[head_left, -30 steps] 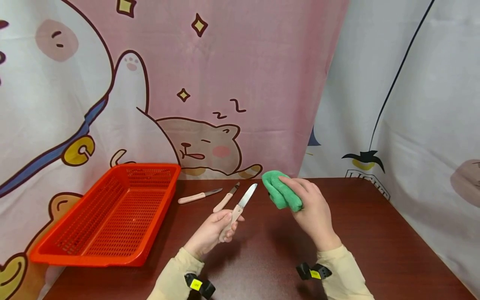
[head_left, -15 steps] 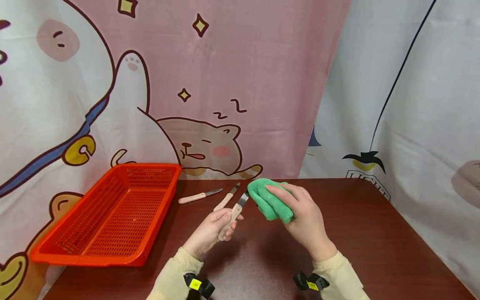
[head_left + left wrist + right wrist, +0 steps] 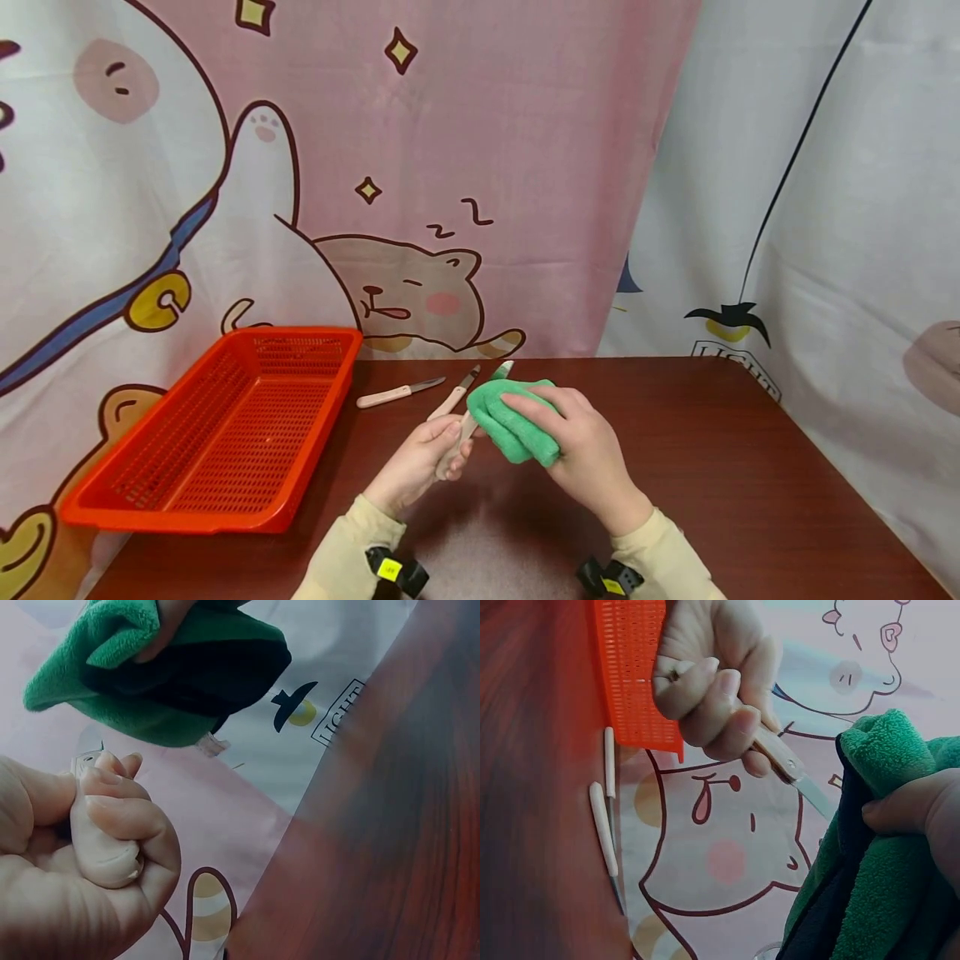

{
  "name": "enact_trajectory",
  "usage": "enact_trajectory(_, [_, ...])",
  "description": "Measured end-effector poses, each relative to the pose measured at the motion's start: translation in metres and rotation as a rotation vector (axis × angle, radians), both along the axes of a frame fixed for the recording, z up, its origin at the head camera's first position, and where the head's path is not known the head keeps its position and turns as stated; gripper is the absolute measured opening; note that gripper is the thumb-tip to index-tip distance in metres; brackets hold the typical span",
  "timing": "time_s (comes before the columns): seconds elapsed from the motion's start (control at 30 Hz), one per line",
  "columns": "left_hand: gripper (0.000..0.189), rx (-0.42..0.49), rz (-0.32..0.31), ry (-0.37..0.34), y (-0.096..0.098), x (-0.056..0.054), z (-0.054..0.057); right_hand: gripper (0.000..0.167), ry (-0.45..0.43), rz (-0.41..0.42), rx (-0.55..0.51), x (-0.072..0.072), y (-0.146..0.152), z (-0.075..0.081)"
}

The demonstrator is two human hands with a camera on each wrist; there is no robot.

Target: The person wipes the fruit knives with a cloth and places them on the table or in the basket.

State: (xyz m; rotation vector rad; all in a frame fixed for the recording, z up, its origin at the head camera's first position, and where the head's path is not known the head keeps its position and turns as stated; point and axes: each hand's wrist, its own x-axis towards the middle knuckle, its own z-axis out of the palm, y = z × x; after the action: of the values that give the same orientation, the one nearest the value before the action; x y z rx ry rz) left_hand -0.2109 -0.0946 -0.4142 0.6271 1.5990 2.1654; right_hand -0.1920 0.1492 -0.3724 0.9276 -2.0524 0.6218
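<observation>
Leftward and nearer has slid the folded green plush cloth (image 3: 521,429) since half a second ago: it covered the far end of the pale-handled steel knife (image 3: 815,796), and now the blade tip pokes out beyond it. My right hand (image 3: 590,457) has its fingers clamped round the cloth; my left hand (image 3: 412,467) has its fingers curled round the knife's handle, holding it raised above the dark red-brown wood-grain tabletop (image 3: 750,467). From those left fingers the knife's long axis slants away and rightward, the cloth lying across it just ahead of them; my left hand is nearer the handle. I cannot tell how firmly cloth meets steel. Soft pile, dark on its other side, faces a thin blade and smooth, rounded handle. Two similar knives (image 3: 384,397) lie beside the red-orange perforated plastic basket (image 3: 288,504).
</observation>
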Motion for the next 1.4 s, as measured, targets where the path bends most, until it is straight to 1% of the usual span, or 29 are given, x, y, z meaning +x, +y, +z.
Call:
enact_trajectory(0.2, [0.019, -0.002, -0.005, 0.007, 0.000, 0.002, 0.000, 0.063, -0.033, -0.004, 0.023, -0.001, -0.004, -0.006])
enact_trajectory(0.5, [0.019, 0.005, -0.032, 0.035, 0.000, 0.003, 0.000, 0.059, -0.042, -0.011, 0.061, -0.005, -0.007, -0.011])
enact_trajectory(0.73, [0.018, 0.031, -0.050, 0.013, 0.001, 0.003, 0.001, 0.058, -0.042, -0.034, 0.068, -0.010, -0.004, -0.011])
enact_trajectory(0.83, [0.023, 0.031, -0.054, 0.007, 0.001, 0.003, 0.001, 0.059, -0.045, -0.047, 0.066, -0.012, -0.002, -0.010])
enact_trajectory(1.0, [0.041, 0.036, -0.073, 0.029, 0.002, 0.001, -0.001, 0.064, -0.049, -0.070, 0.052, -0.015, 0.003, -0.007])
enact_trajectory(1.13, [0.042, 0.039, -0.084, 0.053, 0.002, 0.000, -0.002, 0.067, -0.049, -0.097, 0.038, -0.019, 0.009, -0.005])
enact_trajectory(1.4, [0.041, 0.034, -0.086, 0.056, 0.002, -0.001, -0.005, 0.074, -0.034, -0.146, 0.024, -0.024, 0.020, 0.002])
